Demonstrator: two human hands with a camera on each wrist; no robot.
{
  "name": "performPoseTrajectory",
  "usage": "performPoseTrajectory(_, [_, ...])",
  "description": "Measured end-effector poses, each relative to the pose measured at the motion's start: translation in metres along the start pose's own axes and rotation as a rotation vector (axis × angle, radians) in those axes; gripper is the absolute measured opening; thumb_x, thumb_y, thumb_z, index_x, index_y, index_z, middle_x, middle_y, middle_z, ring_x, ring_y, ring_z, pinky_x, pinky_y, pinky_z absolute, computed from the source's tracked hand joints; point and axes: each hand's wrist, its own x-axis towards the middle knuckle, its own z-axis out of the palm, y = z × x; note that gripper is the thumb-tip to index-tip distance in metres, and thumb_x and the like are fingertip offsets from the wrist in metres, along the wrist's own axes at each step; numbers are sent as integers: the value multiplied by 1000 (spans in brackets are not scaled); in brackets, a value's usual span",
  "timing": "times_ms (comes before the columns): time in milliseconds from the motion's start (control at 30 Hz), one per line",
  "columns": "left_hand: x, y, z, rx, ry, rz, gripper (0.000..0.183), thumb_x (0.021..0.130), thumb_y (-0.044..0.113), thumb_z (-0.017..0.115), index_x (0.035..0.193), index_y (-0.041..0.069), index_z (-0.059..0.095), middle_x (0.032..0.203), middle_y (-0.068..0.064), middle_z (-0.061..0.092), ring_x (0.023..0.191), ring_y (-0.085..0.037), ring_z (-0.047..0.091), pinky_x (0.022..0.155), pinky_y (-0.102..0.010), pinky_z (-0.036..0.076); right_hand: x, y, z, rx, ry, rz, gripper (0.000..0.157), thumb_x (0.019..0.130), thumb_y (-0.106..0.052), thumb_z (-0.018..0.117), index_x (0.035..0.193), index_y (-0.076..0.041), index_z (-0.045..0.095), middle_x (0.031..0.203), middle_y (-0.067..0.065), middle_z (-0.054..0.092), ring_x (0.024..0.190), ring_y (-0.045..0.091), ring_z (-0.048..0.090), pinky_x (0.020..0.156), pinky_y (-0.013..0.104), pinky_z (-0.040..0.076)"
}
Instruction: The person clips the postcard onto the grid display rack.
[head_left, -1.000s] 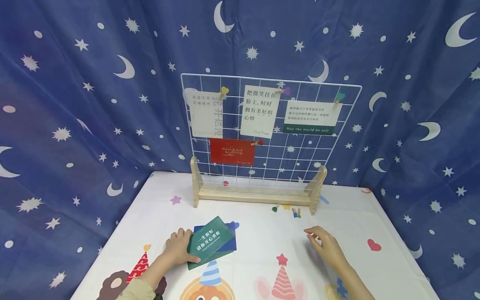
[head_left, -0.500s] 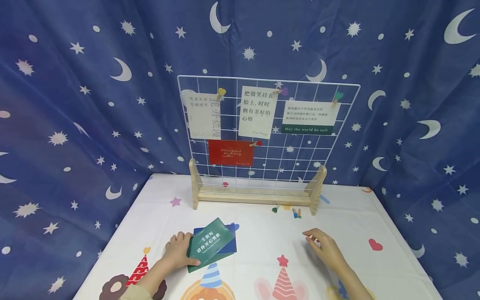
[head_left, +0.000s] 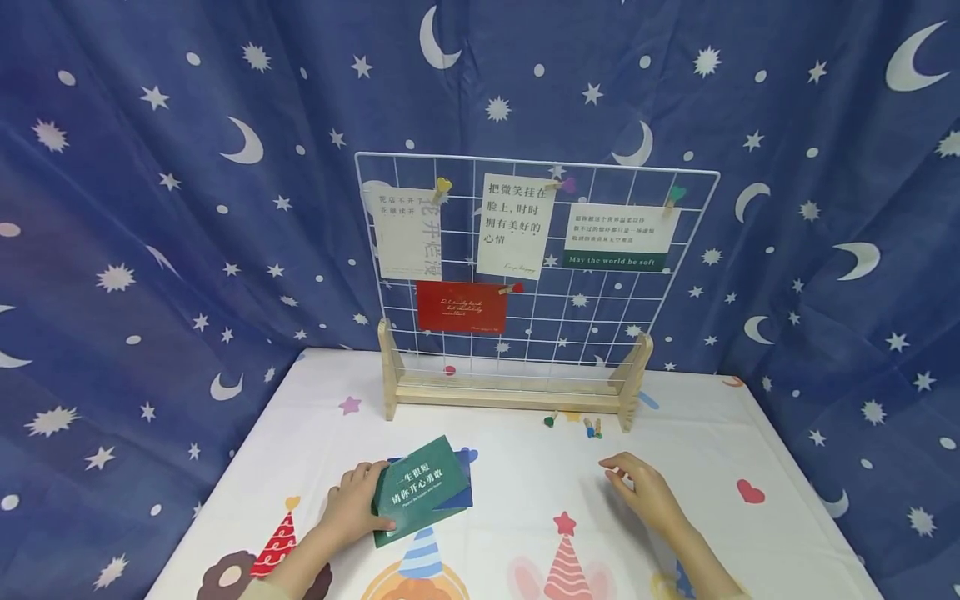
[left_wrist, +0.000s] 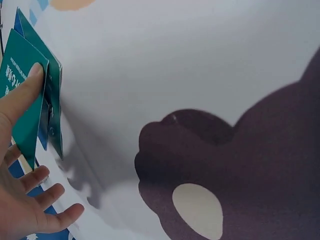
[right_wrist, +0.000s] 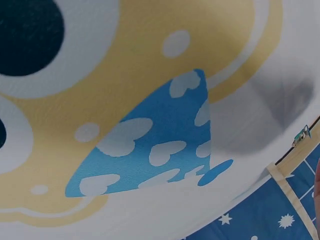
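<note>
In the head view my left hand (head_left: 352, 504) holds a dark green card (head_left: 420, 492) with white lettering at its left edge, thumb on top. A blue card (head_left: 459, 493) shows from under its right side. The left wrist view has the thumb (left_wrist: 30, 92) pressing the green card (left_wrist: 25, 75), with the blue card and another green card (left_wrist: 56, 100) fanned out below it. The other fingers are spread beyond the edge. My right hand (head_left: 648, 496) hovers over the tabletop at right, fingers loosely bent, holding nothing. Only a sliver of it enters the right wrist view.
A white wire grid (head_left: 540, 312) on a wooden stand (head_left: 510, 396) stands at the back. Clothespins hold three pale cards and a red card (head_left: 461, 307) on it. Before the stand lie a green clothespin (head_left: 550, 421) and blue clothespins (head_left: 592, 429). A starry curtain (head_left: 225, 208) hangs behind.
The top green card has turned slightly and covers more of the blue card. My right hand has drifted a little left. The cards on the grid are as before.
</note>
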Motion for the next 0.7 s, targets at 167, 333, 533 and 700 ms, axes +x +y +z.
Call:
performPoseTrajectory(167, [-2, 1, 3, -11, 39, 9, 95, 55, 34, 89, 135, 9, 44, 123, -20, 50, 110, -40, 49, 78, -55, 45, 1, 0, 1, -12, -2, 5, 15, 82, -6, 70, 95, -13, 70, 92, -4, 68, 74, 5, 58, 68, 27, 53])
performPoseTrajectory(333, [-5, 3, 6, -47, 61, 7, 95, 56, 28, 89, 138, 13, 43, 129, -24, 43, 106, -40, 49, 76, -53, 46, 2, 0, 2, -20, -11, 17, 14, 82, -7, 69, 95, -12, 70, 92, -3, 68, 74, 6, 59, 69, 29, 54])
performPoseTrajectory(533, [-7, 9, 7, -116, 75, 5, 91, 59, 19, 88, 138, 18, 43, 129, -25, 37, 96, -35, 50, 71, -47, 48, 9, 0, 6, -31, -24, 44, 13, 83, -7, 68, 95, -11, 69, 93, -1, 69, 75, 10, 60, 68, 29, 53])
performPoseTrajectory(700, [-7, 13, 6, -127, 52, 8, 92, 60, 15, 87, 139, 18, 41, 111, -15, 40, 83, -22, 44, 63, -32, 43, 15, -2, 10, -19, 1, 31, 13, 82, -5, 69, 94, -11, 69, 90, 0, 69, 73, 11, 59, 66, 28, 52])
